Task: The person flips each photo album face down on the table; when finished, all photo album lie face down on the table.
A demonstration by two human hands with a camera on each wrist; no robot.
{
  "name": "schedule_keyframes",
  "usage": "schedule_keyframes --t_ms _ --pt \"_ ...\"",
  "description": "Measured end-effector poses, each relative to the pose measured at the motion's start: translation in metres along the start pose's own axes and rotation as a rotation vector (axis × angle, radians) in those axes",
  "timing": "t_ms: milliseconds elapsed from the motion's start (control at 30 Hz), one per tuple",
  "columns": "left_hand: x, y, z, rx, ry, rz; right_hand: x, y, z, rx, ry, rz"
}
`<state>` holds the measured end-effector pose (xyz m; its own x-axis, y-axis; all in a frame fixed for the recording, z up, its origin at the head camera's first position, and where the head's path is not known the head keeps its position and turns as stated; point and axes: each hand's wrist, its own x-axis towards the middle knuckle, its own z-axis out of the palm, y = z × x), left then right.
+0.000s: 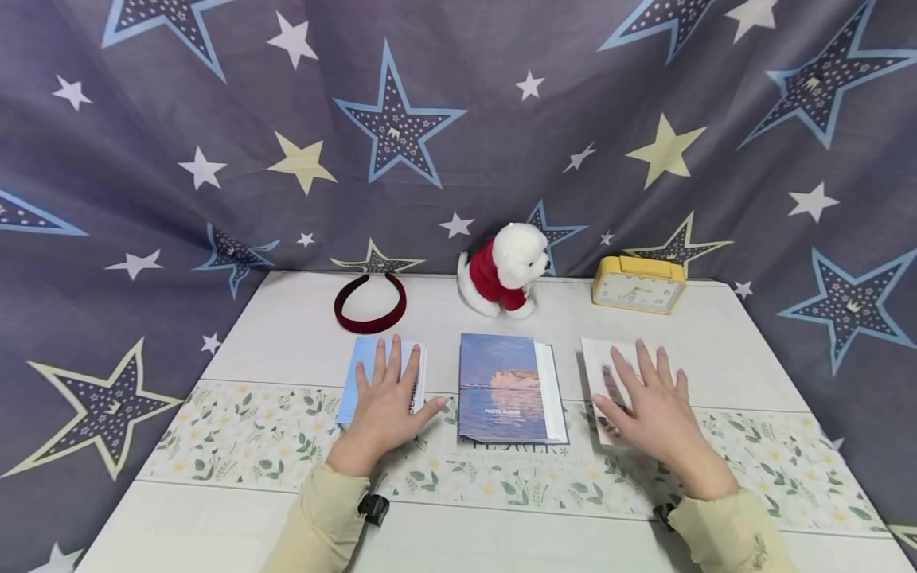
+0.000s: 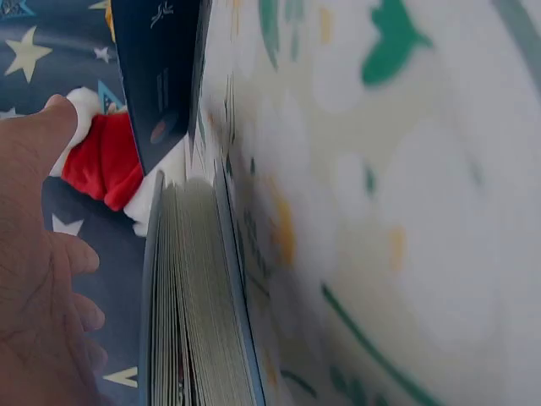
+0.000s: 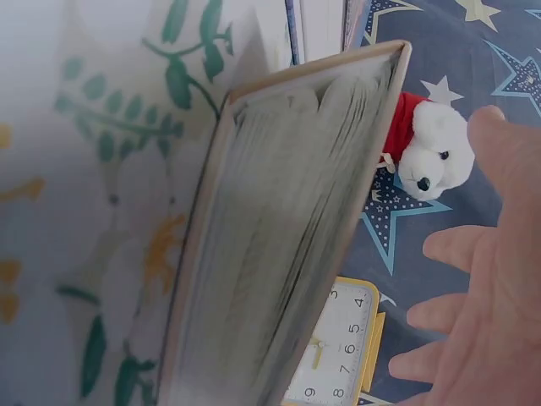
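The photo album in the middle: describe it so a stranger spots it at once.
On the table, look nearer than the toy dog. The photo album lies there between the left hand and the right hand. Unlike the light-blue book and the pale book beside it, its cover shows a peach cliff over water.

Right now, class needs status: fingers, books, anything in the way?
Left fingers spread over blue book. Right fingers spread over white book. Album between. No obstruction seen.
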<state>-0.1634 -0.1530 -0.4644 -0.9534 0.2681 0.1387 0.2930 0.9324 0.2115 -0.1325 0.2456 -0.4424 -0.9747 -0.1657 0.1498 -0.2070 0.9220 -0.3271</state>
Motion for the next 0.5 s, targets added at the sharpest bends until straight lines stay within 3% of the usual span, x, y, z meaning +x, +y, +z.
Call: schedule_keyframes --t_ms 500 --pt "0.013 0.028 -0.001 -0.029 -0.016 0.056 -0.016 0.011 -0.008 0.037 -0.044 0.042"
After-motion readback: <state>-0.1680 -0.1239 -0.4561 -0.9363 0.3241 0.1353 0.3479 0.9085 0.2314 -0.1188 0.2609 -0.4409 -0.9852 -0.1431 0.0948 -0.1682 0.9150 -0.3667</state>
